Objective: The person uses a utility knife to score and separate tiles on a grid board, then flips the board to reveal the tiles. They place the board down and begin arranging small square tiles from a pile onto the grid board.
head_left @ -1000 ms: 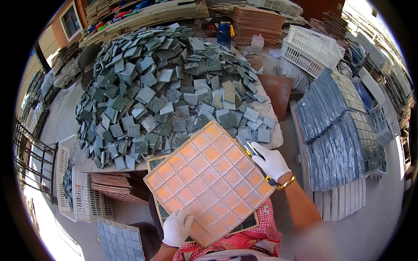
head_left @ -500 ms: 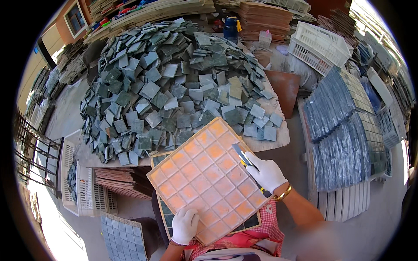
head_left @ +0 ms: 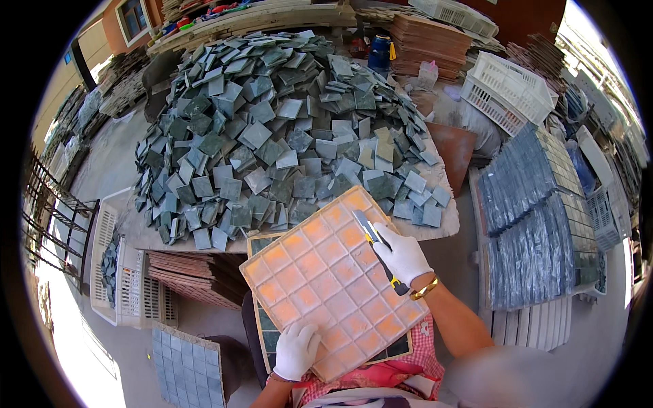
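A square orange and pale grid tray (head_left: 320, 272), with raised lines dividing its cells, lies tilted across my lap. My white-gloved left hand (head_left: 296, 350) is closed over its lower left edge. In my white-gloved right hand (head_left: 403, 257) is a yellow and black utility knife (head_left: 369, 232), its grey tip pointing up and left over the tray's right side. Whether the tip touches the tray I cannot tell. Beneath the tray, a framed panel of dark green tiles (head_left: 267, 321) shows at the edges.
A heap of loose grey-green stone tiles (head_left: 272, 129) covers the table (head_left: 442, 221) ahead. Wrapped tile stacks (head_left: 524, 238) stand at right. White crates (head_left: 126, 299) are at left, beside reddish boards (head_left: 194, 275). A tiled sheet (head_left: 187, 367) leans at lower left.
The knife and my right hand have moved up and left along the tray. My left hand keeps its place on the edge. The whole view has shifted slightly.
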{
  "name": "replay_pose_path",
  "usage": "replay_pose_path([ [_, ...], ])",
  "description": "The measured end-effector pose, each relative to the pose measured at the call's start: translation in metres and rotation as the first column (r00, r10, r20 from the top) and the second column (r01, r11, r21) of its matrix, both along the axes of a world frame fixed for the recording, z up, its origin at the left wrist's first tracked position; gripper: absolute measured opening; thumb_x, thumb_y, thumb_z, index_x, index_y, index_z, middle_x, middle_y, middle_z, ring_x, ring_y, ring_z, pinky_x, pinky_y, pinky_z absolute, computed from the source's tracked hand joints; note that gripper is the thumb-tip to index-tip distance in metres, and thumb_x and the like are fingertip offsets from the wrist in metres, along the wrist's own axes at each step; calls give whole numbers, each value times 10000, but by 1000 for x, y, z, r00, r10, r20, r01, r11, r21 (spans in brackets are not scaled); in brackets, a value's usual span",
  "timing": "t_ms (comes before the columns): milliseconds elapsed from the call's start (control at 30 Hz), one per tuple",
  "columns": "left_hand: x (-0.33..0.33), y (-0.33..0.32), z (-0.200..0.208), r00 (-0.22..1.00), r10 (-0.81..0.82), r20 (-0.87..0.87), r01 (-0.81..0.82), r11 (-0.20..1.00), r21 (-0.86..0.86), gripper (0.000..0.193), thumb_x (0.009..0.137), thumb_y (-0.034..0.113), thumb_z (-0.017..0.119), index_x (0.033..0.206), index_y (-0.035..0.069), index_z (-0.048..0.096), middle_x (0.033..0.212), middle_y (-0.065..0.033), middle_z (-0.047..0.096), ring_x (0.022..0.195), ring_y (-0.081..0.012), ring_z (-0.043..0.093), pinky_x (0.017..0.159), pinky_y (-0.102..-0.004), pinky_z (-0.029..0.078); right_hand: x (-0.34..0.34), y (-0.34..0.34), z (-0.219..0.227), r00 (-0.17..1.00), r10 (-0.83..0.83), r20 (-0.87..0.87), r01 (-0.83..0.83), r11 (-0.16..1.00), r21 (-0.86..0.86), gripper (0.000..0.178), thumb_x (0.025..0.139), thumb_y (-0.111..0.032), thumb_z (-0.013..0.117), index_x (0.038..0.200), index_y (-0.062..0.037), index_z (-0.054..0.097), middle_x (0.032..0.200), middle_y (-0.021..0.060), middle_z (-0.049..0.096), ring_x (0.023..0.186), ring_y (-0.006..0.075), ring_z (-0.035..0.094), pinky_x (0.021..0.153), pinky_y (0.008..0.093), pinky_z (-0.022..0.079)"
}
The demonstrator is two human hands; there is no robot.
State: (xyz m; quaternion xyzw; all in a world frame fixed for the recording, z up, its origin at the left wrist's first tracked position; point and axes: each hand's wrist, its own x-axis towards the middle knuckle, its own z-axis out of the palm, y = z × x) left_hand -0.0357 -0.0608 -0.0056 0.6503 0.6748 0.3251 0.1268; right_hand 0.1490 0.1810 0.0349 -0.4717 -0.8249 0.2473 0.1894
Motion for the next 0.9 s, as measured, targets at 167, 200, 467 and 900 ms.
replay_pose_path([
  [167, -4, -2, -5, 999, -43, 28, 44, 999, -21, 166, 769, 88, 642, 926, 56, 602, 887, -118, 604, 834, -327, 586, 737, -426, 479, 43, 9, -2, 999, -49, -6, 49, 998, -26, 446, 906, -289, 534, 1326, -151, 471, 869, 221, 645, 765, 414, 620, 673, 471, 498],
  [200, -4, -1, -5, 999, -37, 21, 37, 999, -18, 167, 767, 87, 643, 927, 57, 603, 886, -120, 603, 831, -330, 585, 735, -427, 478, 49, 4, 2, 997, -17, 71, 21, 998, -59, 454, 906, -292, 534, 1333, -152, 466, 848, 220, 646, 746, 411, 622, 664, 475, 499],
  [467, -2, -4, -8, 1000, -3, -22, 3, 999, -32, 183, 755, 79, 652, 933, 67, 609, 877, -135, 595, 801, -353, 578, 719, -434, 475, 59, -39, -4, 982, 181, 62, -174, 980, -99, 440, 912, -294, 542, 1332, -175, 486, 776, 220, 633, 663, 388, 622, 622, 461, 502],
  [900, 0, -4, -14, 1000, -6, -25, 6, 1000, 3, 135, 763, 70, 641, 895, 58, 615, 841, -129, 588, 786, -342, 573, 711, -432, 468, 96, -56, -15, 998, 28, 50, -25, 997, -67, 462, 906, -292, 549, 1335, -142, 463, 720, 200, 628, 626, 376, 617, 581, 476, 488],
])
